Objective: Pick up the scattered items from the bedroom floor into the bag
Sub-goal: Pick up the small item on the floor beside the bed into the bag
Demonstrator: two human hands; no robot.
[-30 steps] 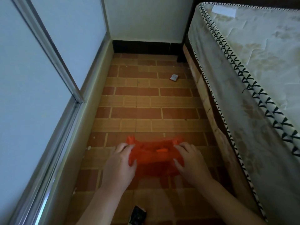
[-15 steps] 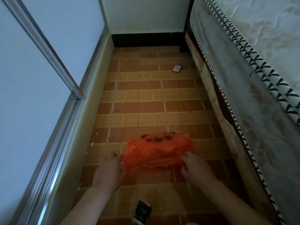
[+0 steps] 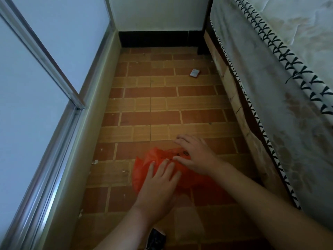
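Both hands lay flat on the crumpled orange plastic bag (image 3: 144,168) on the brick-patterned tile floor (image 3: 162,105) as I watched through the head camera. The left hand (image 3: 158,186) pressed down on the near half of the bag, its fingers straight and slightly spread, curled round nothing. The right hand (image 3: 196,156) rested over the bag's far right edge, fingers likewise extended and relaxed, the fingertips reaching past the plastic toward the bare tiles; I saw no pinch or grasp in either hand. Black printed lettering showed on the bag just left of the right hand's fingers, too creased for me to read.

Well beyond both hands, toward the far wall, a small white packet (image 3: 194,73) lay on the floor, apart from everything else and nearer the bed side. Close under the left forearm, at the bottom edge of the view, a small dark wrapper (image 3: 155,239) lay on the tiles, partly cut off. Pale crumbs of debris (image 3: 95,162) dotted the floor to the left of the left hand, near the skirting. To the right of the right hand stood the stained mattress (image 3: 279,87) with its black-and-white piped edge; to the left of the left hand ran the sliding door frame (image 3: 45,55) with frosted panels.
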